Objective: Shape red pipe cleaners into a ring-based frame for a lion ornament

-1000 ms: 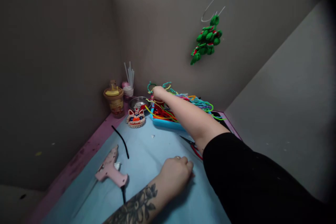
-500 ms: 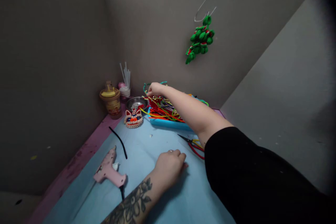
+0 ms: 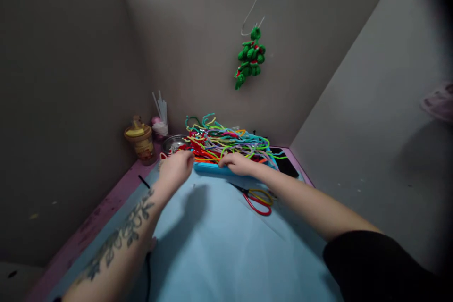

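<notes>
A pile of many-coloured pipe cleaners [image 3: 233, 139] fills the blue tray [image 3: 212, 168] at the back of the table. My left hand [image 3: 177, 167] is closed at the tray's front left corner, next to red and orange pipe cleaners. What its fingers grip is hidden. My right hand [image 3: 238, 163] reaches over the tray's front edge, fingers curled down and pressed among the pipe cleaners; what they pinch is too small to make out. Behind my left hand, the animal-face piece made of pipe cleaners [image 3: 163, 156] is mostly covered.
Scissors [image 3: 258, 198] with red and yellow handles lie before the tray. A metal bowl [image 3: 173, 141], a brown cup [image 3: 141, 144] and glue sticks [image 3: 161, 107] stand back left. A black phone-like slab [image 3: 286, 163] lies right. A green ornament [image 3: 250, 56] hangs above.
My right hand has drawn back from the tray's far left to its front edge. My left hand has moved forward and left from the table to the tray's corner. The view has shifted.
</notes>
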`<state>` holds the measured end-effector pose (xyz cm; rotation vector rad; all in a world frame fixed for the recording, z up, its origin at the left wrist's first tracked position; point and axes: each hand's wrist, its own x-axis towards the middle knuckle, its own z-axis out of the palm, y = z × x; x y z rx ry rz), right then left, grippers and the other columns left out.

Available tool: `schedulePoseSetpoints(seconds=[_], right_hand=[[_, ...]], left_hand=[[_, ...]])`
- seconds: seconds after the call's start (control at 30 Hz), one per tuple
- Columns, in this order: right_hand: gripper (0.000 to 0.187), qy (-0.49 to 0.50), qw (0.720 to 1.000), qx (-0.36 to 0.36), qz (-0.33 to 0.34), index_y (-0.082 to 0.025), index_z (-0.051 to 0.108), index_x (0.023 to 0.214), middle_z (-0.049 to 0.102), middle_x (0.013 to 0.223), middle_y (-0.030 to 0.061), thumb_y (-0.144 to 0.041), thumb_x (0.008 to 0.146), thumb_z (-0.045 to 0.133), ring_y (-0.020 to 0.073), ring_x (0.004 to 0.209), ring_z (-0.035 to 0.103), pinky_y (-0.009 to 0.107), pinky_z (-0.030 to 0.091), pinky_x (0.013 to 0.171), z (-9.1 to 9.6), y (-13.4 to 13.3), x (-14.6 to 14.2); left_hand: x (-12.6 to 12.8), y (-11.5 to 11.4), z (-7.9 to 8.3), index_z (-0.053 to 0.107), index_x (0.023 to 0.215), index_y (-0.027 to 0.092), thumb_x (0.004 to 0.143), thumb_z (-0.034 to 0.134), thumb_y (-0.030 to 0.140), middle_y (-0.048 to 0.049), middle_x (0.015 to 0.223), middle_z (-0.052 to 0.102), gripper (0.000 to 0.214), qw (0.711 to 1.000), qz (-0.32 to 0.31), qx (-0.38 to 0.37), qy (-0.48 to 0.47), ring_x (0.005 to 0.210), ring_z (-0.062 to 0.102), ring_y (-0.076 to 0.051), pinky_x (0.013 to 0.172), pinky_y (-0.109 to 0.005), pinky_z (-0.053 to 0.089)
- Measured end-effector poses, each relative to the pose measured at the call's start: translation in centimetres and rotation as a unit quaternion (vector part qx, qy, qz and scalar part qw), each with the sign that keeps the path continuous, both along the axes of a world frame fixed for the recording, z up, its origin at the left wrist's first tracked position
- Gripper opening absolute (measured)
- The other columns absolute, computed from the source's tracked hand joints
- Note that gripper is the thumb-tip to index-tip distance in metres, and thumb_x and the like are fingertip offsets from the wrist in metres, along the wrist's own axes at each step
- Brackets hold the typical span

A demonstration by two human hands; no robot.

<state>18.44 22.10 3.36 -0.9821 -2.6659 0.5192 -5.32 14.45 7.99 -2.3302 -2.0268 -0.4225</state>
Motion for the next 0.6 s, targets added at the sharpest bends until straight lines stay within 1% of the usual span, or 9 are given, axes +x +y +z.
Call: schedulePoseSetpoints(seconds=[0.07,0.1,0.17,0.23,0.3,0.33,0.4,0.5,0.6], right_hand=[[0.042,0.002,0.997,-0.018,-0.081,-0.015,0.069,0.098,0.071,0.100,0.0057,0.002,0.071,0.041,0.0163,0.093,0.064,0.025,0.047,0.083,-0.8,0.6,0.6],[0.043,-0.009,0.995,-0.027,-0.095,-0.015,0.068,0.101,0.071,0.102,0.0062,0.001,0.072,0.041,0.0167,0.094,0.064,0.026,0.047,0.084,-1.0,1.1,0.8],[0.042,-0.041,0.996,-0.028,-0.078,-0.015,0.065,0.110,0.068,0.114,0.0088,-0.004,0.076,0.045,0.0195,0.105,0.062,0.029,0.046,0.091,-1.2,2.2,1.2],[0.047,-0.064,0.996,0.004,-0.063,-0.017,0.058,0.125,0.056,0.133,0.0129,-0.016,0.078,0.056,0.0255,0.122,0.052,0.037,0.039,0.102,-1.3,3.3,1.6],[0.068,-0.066,0.992,0.053,-0.092,-0.017,0.046,0.136,0.040,0.146,0.0163,-0.025,0.072,0.067,0.0309,0.133,0.039,0.044,0.032,0.108,-1.1,4.5,2.2],[0.075,-0.060,0.989,0.073,-0.109,-0.017,0.042,0.139,0.036,0.148,0.0167,-0.024,0.070,0.069,0.0313,0.135,0.036,0.045,0.030,0.110,-1.0,5.2,2.4],[0.074,-0.040,0.987,0.095,-0.122,-0.017,0.041,0.140,0.040,0.146,0.0151,-0.013,0.070,0.065,0.0275,0.135,0.038,0.041,0.030,0.111,-0.6,6.4,2.9],[0.068,0.004,0.988,0.082,-0.129,-0.020,0.047,0.136,0.050,0.140,0.0079,0.000,0.071,0.053,0.0212,0.129,0.046,0.035,0.033,0.110,0.0,7.7,3.4],[0.067,0.022,0.987,0.049,-0.154,-0.023,0.050,0.133,0.054,0.136,0.0039,0.002,0.071,0.050,0.0212,0.125,0.051,0.034,0.038,0.106,0.5,8.1,3.8]], left_hand=[[-0.1,2.9,0.7,0.067,0.090,0.021,0.087,0.039,0.026,-0.0080,0.096,0.070,0.029,1.000,-0.007,0.007,0.016,0.088,0.063,-0.022,0.068,-0.026,0.042],[0.0,4.2,0.7,0.067,0.088,0.020,0.087,0.039,0.025,-0.0085,0.096,0.070,0.029,1.000,-0.012,0.006,0.026,0.086,0.063,-0.021,0.067,-0.025,0.042],[0.2,6.2,0.2,0.067,0.084,0.019,0.085,0.040,0.024,-0.0087,0.091,0.070,0.027,0.999,-0.017,-0.016,0.049,0.082,0.063,-0.020,0.068,-0.025,0.042],[0.3,7.4,-0.8,0.067,0.085,0.019,0.085,0.041,0.023,-0.0090,0.090,0.070,0.027,0.998,-0.024,-0.016,0.059,0.082,0.062,-0.020,0.070,-0.025,0.042],[0.2,7.9,-1.6,0.067,0.088,0.019,0.086,0.040,0.023,-0.0094,0.093,0.069,0.027,0.997,-0.035,-0.009,0.063,0.084,0.062,-0.020,0.072,-0.026,0.042],[0.2,8.0,-2.0,0.067,0.091,0.019,0.087,0.040,0.023,-0.0096,0.094,0.069,0.028,0.997,-0.043,-0.006,0.065,0.084,0.062,-0.020,0.072,-0.026,0.043],[0.2,8.0,-2.2,0.067,0.095,0.019,0.088,0.040,0.024,-0.0106,0.097,0.067,0.029,0.996,-0.056,0.018,0.072,0.088,0.061,-0.022,0.074,-0.029,0.044],[0.8,7.9,-1.9,0.066,0.102,0.018,0.088,0.040,0.020,-0.0136,0.105,0.064,0.029,0.988,-0.077,0.099,0.090,0.100,0.056,-0.026,0.084,-0.036,0.042],[2.2,7.8,-1.6,0.066,0.102,0.019,0.087,0.042,0.016,-0.0137,0.107,0.064,0.028,0.971,-0.171,0.128,0.109,0.108,0.052,-0.027,0.094,-0.040,0.038]])
